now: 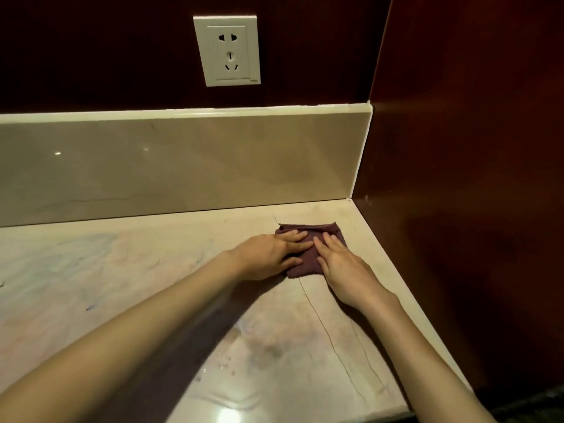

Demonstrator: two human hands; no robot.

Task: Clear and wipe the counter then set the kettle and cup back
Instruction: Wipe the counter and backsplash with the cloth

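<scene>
A small dark purple cloth (308, 263) lies flat on the pale marble counter (122, 270), close to the back right corner. My left hand (268, 254) presses on the cloth's left part with straight fingers. My right hand (341, 267) lies flat on its right part, fingers pointing toward the back wall. The fingertips of both hands almost meet over the cloth's middle. No kettle or cup is in view.
A beige backsplash (183, 169) runs along the back, with a white wall socket (227, 50) above it. A dark red-brown side wall (473, 209) closes the counter on the right. Wet streaks and drops (225, 366) show near the front edge.
</scene>
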